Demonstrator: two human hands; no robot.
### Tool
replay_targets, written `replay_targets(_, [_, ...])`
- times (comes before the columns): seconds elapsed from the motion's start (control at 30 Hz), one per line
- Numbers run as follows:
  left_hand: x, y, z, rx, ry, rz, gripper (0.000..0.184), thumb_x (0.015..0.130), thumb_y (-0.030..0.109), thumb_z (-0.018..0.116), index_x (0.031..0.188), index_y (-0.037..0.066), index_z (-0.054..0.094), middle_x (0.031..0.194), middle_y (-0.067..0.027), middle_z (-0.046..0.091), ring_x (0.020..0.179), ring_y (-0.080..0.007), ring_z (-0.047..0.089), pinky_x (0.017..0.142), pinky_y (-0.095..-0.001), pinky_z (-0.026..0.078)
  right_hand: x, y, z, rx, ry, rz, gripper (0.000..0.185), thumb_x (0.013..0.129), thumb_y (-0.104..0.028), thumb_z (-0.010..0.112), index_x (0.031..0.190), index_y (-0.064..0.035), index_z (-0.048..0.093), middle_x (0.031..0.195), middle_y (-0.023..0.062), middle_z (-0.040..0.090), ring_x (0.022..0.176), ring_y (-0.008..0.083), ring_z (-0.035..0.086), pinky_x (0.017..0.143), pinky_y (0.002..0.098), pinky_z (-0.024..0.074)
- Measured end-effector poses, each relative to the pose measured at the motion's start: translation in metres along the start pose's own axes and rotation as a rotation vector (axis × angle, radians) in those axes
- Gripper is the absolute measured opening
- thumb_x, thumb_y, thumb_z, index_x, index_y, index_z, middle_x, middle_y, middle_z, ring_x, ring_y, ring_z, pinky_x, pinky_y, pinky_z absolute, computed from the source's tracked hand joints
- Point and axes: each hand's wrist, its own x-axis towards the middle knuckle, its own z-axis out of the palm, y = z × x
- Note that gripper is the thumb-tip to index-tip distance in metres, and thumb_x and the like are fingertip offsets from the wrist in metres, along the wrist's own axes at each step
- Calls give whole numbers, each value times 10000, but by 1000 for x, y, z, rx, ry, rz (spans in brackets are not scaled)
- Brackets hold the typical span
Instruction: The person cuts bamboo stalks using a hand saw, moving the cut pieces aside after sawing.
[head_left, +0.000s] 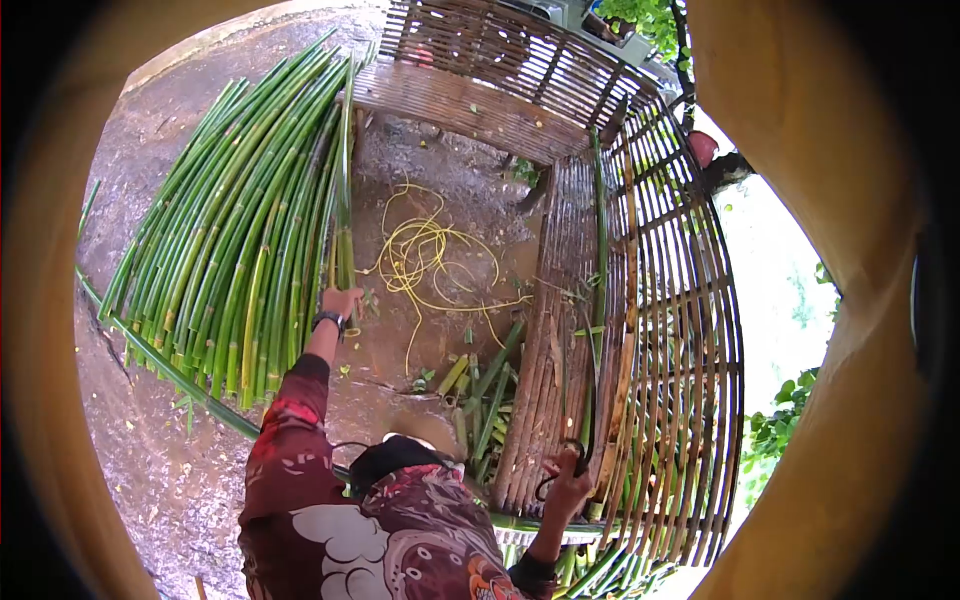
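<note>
- On the far left we see wet ground, brown and shiny
- On it we have a big pile of green poles, laid side by side and fanned out, with their lower ends nearest us
- Close by those ends a single long pole lies slantwise, running down toward our dark red patterned shirt
- Our left arm stretches forward, with a dark watch on the wrist
- Our left hand is closed around the near end of a green pole at the right edge of the pile; we cannot tell whether it grips one or more
- To the right of that hand we see a yellow hose lying in loose loops on the ground
- Below the hose, beside the bench, we find cut pieces of green pole in a jumbled heap
- Next comes a brown slatted bench, wet and strewn with bits of leaf
- Over its near end our right hand holds a dark curved tool in a narrow grip, its long part pointing away from us
- On the far right we see the tall slatted back and, beyond it, green leaves
</note>
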Motion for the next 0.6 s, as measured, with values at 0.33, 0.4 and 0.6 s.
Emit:
replay_targets(0.33, [21,-56,-265,1076,531,165,371,819,319,745,1051,31,721,1007,-201,748,870,-333,749,721,-517,607,-86,171,-162,-297,329,448,305,1002,-301,665,927,-11,607,697,82,661,519,166,633,359,292,487])
replay_targets(0.4, [47,-26,-356,1458,651,-88,549,868,492,668,1191,49,694,1157,-183,722,1048,-328,701,897,-493,536,-104,186,-182,-338,362,501,282,1019,-227,607,986,49,652,722,120,700,573,194,689,401,335,573])
replay_targets(0.6, [-1,84,-213,1173,655,46,668,1042,528,412,1568,115,394,1619,-221,372,1463,-415,390,1189,-598,307,-107,200,-184,-205,448,459,339,1018,-331,598,837,-45,605,588,52,597,426,154,559,330,305,426])
